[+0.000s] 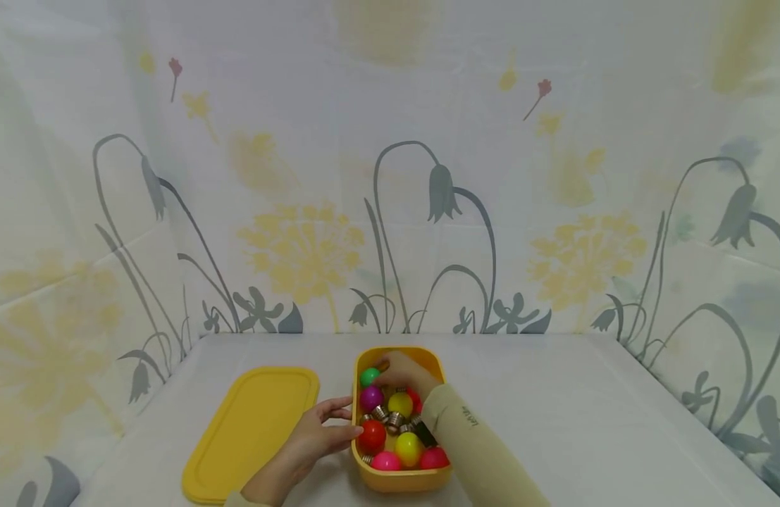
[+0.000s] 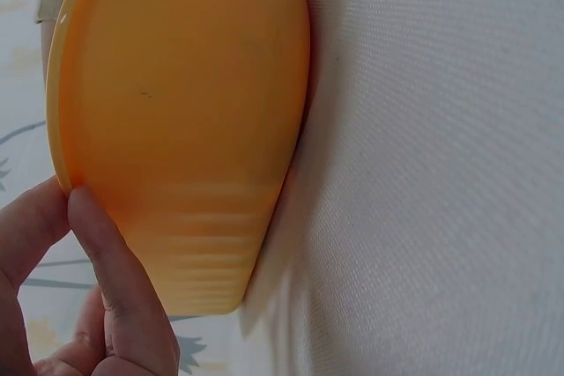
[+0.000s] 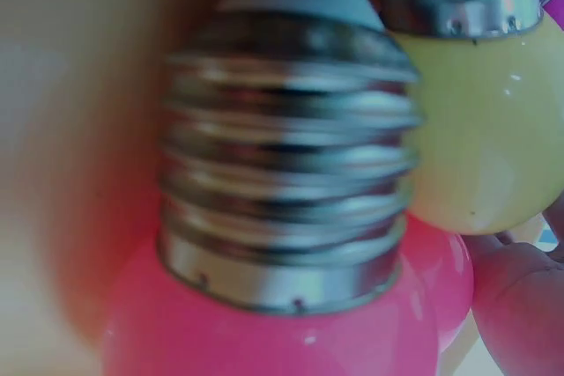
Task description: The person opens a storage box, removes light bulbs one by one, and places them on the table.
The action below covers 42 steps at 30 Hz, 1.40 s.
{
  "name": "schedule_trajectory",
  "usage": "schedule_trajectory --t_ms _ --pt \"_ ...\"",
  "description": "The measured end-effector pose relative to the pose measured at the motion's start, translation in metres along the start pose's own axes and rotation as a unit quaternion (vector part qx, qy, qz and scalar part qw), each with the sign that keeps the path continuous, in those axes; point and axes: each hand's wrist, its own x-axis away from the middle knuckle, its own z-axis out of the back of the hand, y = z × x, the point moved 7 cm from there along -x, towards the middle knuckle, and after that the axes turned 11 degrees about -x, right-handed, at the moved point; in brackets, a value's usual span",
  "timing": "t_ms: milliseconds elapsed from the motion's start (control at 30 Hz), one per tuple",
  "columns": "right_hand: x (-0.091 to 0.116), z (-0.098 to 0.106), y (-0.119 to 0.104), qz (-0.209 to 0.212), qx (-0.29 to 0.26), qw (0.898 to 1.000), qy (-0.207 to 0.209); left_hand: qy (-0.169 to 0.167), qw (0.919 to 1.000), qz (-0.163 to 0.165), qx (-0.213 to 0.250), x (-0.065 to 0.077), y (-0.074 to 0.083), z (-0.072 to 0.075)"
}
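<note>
A yellow plastic container (image 1: 399, 482) holds several coloured light bulbs with metal screw bases, among them a red bulb (image 1: 372, 436), a yellow bulb (image 1: 409, 449) and a purple bulb (image 1: 371, 398). At its left rim, my left hand (image 1: 316, 433) pinches the edge; the left wrist view shows finger and thumb meeting at the rim. My right hand (image 1: 405, 373) reaches into the far end, its fingertips beside a green bulb (image 1: 369, 377). Whether they grip it is hidden. Close to the right wrist camera are a pink bulb (image 3: 273, 332) and a yellow bulb (image 3: 493, 129).
A flat yellow lid (image 1: 253, 429) lies on the white table (image 1: 554, 422), left of the container. Beside my right sleeve, a small black object (image 1: 424, 432) shows among the bulbs. Behind the table hangs a flower-printed cloth (image 1: 402, 211).
</note>
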Motion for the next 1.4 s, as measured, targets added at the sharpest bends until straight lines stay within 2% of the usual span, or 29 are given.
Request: schedule_trajectory --t_ms 233,467,667,833,1000,1200,1400 --pt "0.001 0.001 0.002 0.005 -0.007 1.000 -0.008 -0.001 1.0000 0.006 -0.001 -0.001 -0.002 -0.001" --pt "0.006 0.008 0.003 -0.022 -0.053 0.998 -0.030 -0.006 0.9999 0.010 0.006 -0.003 -0.004 -0.004" --pt "0.009 0.012 -0.007 -0.032 -0.090 0.993 -0.066 -0.001 1.0000 0.009 0.002 -0.003 -0.003 -0.002" --pt "0.011 0.016 -0.012 -0.035 -0.091 0.993 -0.072 -0.003 1.0000 0.000 0.001 -0.004 -0.001 -0.002" --pt "0.013 0.020 -0.018 -0.027 -0.104 0.991 -0.080 0.001 0.9999 0.012 -0.004 -0.004 0.000 -0.002" --pt "0.020 0.026 -0.028 -0.003 -0.095 0.993 -0.074 0.001 0.9997 0.025 -0.001 -0.003 -0.003 -0.003" --pt "0.031 0.037 -0.038 0.000 -0.097 0.994 -0.053 0.012 0.9992 0.036 -0.015 -0.004 -0.004 0.000"
